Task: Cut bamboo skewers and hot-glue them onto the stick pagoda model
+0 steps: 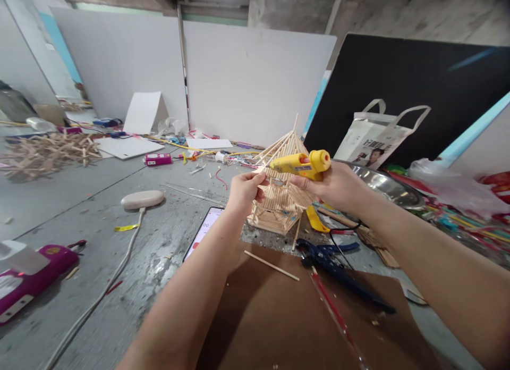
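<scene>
A yellow hot glue gun point(299, 165) is in my right hand point(332, 186), its nozzle pointing left. My left hand point(247, 192) is just left of the nozzle, thumb and fingers pinched together; what they hold, if anything, is too small to make out. Behind and below both hands stands a small model building of thin wooden sticks point(274, 206), with a pointed stick roof partly hidden by the gun. On the brown board point(255, 311) in front lie a loose wooden stick point(271, 265), a dark blue cutter point(346, 277) and a clear tube with red in it point(332, 309).
A phone point(204, 230) lies beside my left forearm. Left are a white oval device point(142, 200) with a cable, a purple power strip point(37, 279) and a pile of sticks point(51, 152). A metal bowl point(392, 186), paper bag point(368, 139) and coloured clutter stand right.
</scene>
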Tool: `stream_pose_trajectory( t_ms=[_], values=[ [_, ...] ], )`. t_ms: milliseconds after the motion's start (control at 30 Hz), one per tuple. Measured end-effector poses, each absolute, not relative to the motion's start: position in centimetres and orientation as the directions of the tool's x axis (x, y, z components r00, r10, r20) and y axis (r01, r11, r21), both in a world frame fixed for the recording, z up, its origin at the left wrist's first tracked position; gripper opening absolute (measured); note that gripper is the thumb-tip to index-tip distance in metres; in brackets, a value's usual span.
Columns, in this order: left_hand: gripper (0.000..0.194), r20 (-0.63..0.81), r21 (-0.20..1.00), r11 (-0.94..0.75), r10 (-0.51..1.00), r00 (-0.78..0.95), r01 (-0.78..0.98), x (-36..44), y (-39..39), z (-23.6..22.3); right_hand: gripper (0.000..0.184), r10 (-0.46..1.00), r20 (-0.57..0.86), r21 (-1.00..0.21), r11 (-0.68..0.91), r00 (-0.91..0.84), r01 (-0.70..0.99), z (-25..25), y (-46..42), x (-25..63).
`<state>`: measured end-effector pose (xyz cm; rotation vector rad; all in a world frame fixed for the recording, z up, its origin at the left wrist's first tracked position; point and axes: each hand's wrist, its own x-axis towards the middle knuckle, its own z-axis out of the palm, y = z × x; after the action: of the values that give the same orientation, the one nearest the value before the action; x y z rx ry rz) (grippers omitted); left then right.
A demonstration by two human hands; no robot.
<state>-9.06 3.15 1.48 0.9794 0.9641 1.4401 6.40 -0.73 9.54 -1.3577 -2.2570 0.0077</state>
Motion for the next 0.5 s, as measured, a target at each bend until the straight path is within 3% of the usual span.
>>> stream_pose_trajectory(
  t_ms=[500],
  values=[
    [0.016,0.057,0.937,-0.076,0.996,-0.065,-0.342,-9.07,3.15,1.48,0.036,0.836,0.402,-0.25,0.492,-0.373,0.834,9.37,-0.63,6.33]
  ],
)
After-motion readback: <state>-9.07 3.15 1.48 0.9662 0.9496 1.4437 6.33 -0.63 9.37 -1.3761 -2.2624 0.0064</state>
